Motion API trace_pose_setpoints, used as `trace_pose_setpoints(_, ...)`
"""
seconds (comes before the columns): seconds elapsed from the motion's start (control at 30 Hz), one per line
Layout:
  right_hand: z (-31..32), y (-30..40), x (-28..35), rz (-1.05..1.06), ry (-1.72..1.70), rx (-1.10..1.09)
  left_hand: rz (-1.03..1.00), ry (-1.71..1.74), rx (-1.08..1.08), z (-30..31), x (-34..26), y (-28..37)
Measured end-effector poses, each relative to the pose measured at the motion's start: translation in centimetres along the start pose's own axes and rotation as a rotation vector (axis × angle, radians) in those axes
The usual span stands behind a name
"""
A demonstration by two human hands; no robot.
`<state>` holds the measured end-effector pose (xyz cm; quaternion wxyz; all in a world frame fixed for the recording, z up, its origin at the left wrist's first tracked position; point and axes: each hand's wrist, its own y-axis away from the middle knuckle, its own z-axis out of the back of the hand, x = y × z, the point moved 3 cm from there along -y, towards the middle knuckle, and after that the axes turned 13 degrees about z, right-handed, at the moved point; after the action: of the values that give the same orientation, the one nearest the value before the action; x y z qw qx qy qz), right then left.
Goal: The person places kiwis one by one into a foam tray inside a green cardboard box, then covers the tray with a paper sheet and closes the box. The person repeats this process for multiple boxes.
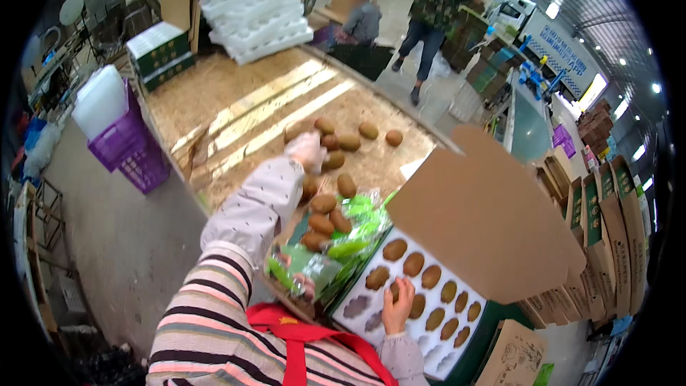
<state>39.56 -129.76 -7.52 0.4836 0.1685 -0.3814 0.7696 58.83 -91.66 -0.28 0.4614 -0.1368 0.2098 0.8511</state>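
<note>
My left hand (306, 151), in a pale glove, reaches over the wooden table among loose kiwifruit (349, 142); what lies under its fingers is hidden. My right hand (397, 303) has its fingertips on a kiwifruit (395, 290) in a white moulded tray (351, 292). This tray sits inside an open green cardboard box (455, 370), with kiwifruit in many of its hollows and other hollows bare. Left of the box, several kiwifruit (320, 224) rest on and beside green printed plastic packaging (316, 265).
The box's brown lid (482, 220) stands up at the right, near upright folded cartons (605, 246). White foam trays (252, 10) are stacked on the table's far side by green boxes (161, 53). A purple crate (131, 145) stands at left. Two people are beyond the table.
</note>
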Motion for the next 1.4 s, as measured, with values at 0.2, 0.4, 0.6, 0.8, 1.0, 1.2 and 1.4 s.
trace_pose_setpoints(0.2,0.3,-2.2,-1.3,0.012,-0.011,-0.062,-0.038,0.019,-0.154,-2.6,-4.1,-4.8)
trace_pose_setpoints(0.4,-5.1,-10.6,4.3,0.196,-0.189,0.245,0.036,0.038,-0.010,-3.8,-4.6,-11.9)
trace_pose_setpoints(0.6,-22.3,-29.9,1.1,0.274,-0.184,0.097,-0.082,-0.177,-0.087,-4.4,-4.1,-16.5)
trace_pose_setpoints(0.8,-27.6,-43.9,-6.7,-0.325,0.425,0.020,-0.111,0.030,0.083,-5.7,1.5,-20.0)
trace_pose_setpoints(1.0,-26.8,-49.2,-15.5,-0.320,0.321,0.326,-0.107,0.031,0.071,-6.8,-0.3,-19.7)
trace_pose_setpoints(1.2,-30.8,-46.3,-10.2,0.052,0.309,0.607,-0.230,-0.062,0.091,-6.9,-3.5,-18.2)
trace_pose_setpoints(1.4,-29.2,-36.5,-5.3,-0.107,0.352,0.555,-0.386,-0.245,0.056,-9.7,0.3,-13.4)
